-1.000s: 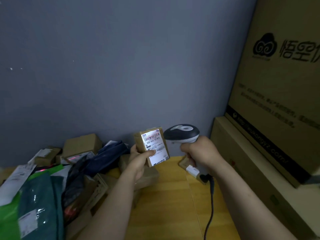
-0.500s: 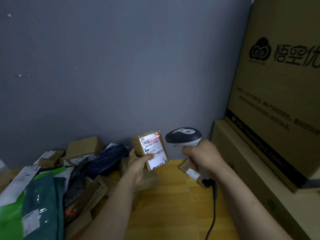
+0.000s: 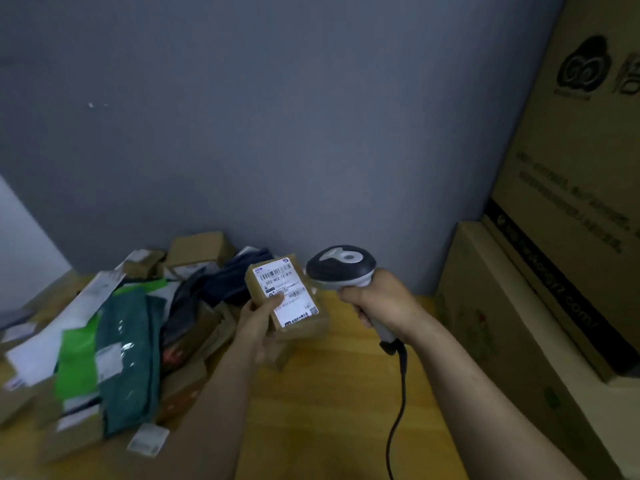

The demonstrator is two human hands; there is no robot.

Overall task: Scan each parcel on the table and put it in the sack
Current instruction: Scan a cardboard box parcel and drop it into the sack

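Observation:
My left hand (image 3: pixel 258 320) grips a small brown cardboard parcel (image 3: pixel 287 296) above the wooden table (image 3: pixel 329 393), thumb across its white barcode label, which faces me. My right hand (image 3: pixel 379 297) grips the handle of a grey and black barcode scanner (image 3: pixel 341 266), its head just right of the parcel and close to it. The scanner's black cable (image 3: pixel 398 403) hangs down to the table. A heap of parcels (image 3: pixel 131 341) lies to the left: brown boxes, green and dark mailer bags, white envelopes. No sack is in view.
Large printed cardboard cartons (image 3: pixel 554 271) stand stacked along the right side. A grey wall (image 3: pixel 277 116) closes the back. A small brown box (image 3: pixel 201 249) sits at the far end of the heap by the wall.
The red scan line seen on the label half a second ago is gone. The parcel has tilted back and sunk a little. The view has swung left, showing more of the heap.

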